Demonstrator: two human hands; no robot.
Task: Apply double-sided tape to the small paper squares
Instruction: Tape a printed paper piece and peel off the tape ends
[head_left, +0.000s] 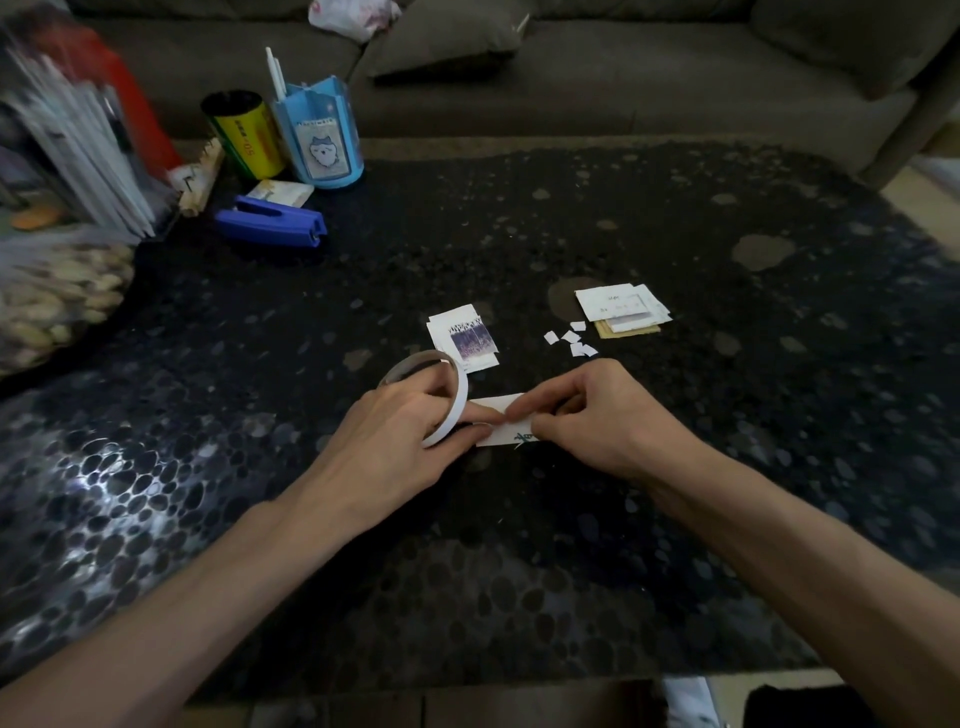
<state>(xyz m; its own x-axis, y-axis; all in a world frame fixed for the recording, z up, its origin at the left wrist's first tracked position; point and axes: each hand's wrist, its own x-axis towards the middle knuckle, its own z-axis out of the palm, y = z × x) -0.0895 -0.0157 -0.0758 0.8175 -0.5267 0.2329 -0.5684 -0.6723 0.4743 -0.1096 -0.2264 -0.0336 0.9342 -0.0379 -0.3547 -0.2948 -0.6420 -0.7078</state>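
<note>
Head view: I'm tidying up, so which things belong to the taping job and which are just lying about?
In use: tape roll in the left hand; paper piece pinched by the right hand; small paper squares.
Lying about: stapler; yellow can; blue pen holder.

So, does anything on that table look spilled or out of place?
Nothing looks spilled or broken. Only the small paper squares stand out: they lie loosely scattered on the table beside a stack of cards.

Home living room: grey-brown sofa (623, 78) with cushion (447, 41) spans top of frame; dark pebble-patterned coffee table (675, 467) fills centre; pen holder (322, 135) and stapler (270, 221) sit upper left.
</note>
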